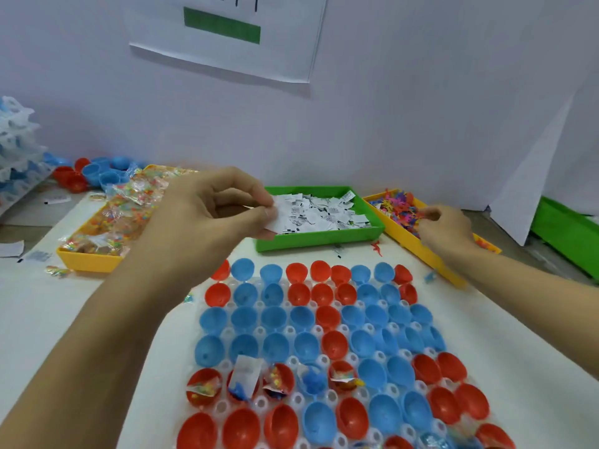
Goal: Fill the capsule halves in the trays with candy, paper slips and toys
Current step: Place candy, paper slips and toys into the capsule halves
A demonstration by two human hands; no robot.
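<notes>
A clear tray (293, 361) in front of me holds rows of red and blue capsule halves (334, 343). Several in one near row contain candy, a paper slip and a toy. My left hand (207, 215) pinches white paper slips (282, 218) at the left edge of the green bin (321, 238) full of slips. My right hand (445, 231) reaches into the yellow bin (411, 241) of colourful toys (395, 205), fingers curled among them; what it holds is hidden. A yellow bin of candy packets (113, 222) stands at the left.
Loose red and blue capsule halves (97, 175) lie at the back left beside stacked clear trays (16, 147). Stray slips, a candy packet and a red toy (376, 247) lie on the white table. Another green bin (567, 234) sits far right. A wall stands close behind.
</notes>
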